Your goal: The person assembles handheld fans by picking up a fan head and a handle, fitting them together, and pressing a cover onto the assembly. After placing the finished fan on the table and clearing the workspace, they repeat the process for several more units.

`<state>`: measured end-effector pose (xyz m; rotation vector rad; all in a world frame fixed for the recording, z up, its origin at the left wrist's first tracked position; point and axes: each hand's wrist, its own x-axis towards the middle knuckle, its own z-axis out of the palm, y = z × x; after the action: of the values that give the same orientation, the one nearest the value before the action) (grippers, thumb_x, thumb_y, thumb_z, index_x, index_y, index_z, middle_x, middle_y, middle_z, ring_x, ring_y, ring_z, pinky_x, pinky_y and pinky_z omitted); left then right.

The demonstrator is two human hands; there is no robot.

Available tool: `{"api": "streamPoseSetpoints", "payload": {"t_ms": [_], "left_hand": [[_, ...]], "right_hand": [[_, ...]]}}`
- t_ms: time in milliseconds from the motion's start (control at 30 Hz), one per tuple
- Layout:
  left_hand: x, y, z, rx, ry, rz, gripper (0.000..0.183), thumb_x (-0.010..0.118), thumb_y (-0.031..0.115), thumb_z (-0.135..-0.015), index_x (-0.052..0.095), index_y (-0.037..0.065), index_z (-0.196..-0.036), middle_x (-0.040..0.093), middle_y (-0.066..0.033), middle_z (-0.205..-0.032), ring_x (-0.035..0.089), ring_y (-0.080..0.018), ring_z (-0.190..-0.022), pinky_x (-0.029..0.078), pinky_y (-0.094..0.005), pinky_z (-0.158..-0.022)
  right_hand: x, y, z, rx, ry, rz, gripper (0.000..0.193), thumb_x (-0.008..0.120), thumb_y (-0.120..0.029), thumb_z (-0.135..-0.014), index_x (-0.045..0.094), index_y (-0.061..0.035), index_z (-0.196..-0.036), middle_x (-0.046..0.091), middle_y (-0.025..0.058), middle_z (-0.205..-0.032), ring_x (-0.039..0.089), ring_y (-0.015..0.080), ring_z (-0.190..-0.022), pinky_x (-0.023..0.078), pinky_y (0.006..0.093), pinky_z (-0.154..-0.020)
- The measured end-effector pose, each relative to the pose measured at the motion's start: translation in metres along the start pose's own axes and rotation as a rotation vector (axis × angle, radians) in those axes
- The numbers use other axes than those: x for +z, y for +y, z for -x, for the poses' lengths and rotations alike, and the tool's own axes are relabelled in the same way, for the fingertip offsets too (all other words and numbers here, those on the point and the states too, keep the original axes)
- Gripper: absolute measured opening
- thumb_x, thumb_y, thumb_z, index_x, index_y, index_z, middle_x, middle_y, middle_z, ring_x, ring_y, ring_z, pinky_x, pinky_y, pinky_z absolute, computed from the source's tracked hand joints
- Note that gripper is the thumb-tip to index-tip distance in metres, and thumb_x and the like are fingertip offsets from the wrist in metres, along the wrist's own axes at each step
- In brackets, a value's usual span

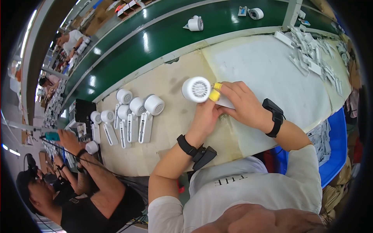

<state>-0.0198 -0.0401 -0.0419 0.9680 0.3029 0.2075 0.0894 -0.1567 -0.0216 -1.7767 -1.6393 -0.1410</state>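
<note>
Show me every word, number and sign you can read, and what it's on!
White shirt: a short row of dark printed letters; I won't copy them out.
Black shirt at left: a small pale mark, too small to read.
Held white device: no writing I can read.

Head-worn, looking steeply down through wide fisheye; close above beige flat worktable (173, 130), reaching past to long glossy green belt (167, 37).
</note>
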Motion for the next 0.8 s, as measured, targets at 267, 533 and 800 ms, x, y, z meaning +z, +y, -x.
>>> {"api": "streamPoseSetpoints", "payload": {"t_ms": [267, 533, 800], "left_hand": [[-0.002, 0.013, 0.000, 0.041, 0.036, 0.338, 0.046, 0.035, 0.043, -0.096, 0.041, 0.008, -0.125, 0.051, -0.0095, -0.120, 0.053, -0.0210, -0.107, 0.046, -0.0383, -0.087], [-0.035, 0.018, -0.012, 0.286, -0.026, 0.162, 0.044, 0.037, 0.034, -0.097, 0.044, 0.002, -0.125, 0.052, -0.0143, -0.121, 0.053, -0.0232, -0.110, 0.043, -0.0384, -0.093], [0.026, 0.050, 0.004, 0.250, -0.133, -0.682, 0.038, 0.057, 0.014, -0.087, 0.046, -0.004, -0.119, 0.058, -0.0102, -0.109, 0.057, -0.0185, -0.094, 0.045, -0.0307, -0.083]], "right_hand": [[0.005, 0.004, -0.003, 0.040, 0.124, -0.165, 0.061, 0.068, -0.002, -0.068, 0.041, -0.0048, -0.122, 0.046, 0.0138, -0.112, 0.045, 0.0300, -0.104, 0.038, 0.0362, -0.090], [-0.031, 0.051, 0.003, 0.448, 0.009, -0.193, 0.061, 0.069, -0.022, -0.076, 0.039, -0.0011, -0.125, 0.043, 0.0158, -0.121, 0.041, 0.0281, -0.115, 0.033, 0.0376, -0.098], [-0.041, 0.015, 0.014, 0.494, -0.282, -1.158, 0.076, 0.062, -0.038, -0.084, 0.022, -0.0031, -0.139, 0.031, 0.0133, -0.140, 0.034, 0.0236, -0.125, 0.032, 0.0365, -0.102]]}}
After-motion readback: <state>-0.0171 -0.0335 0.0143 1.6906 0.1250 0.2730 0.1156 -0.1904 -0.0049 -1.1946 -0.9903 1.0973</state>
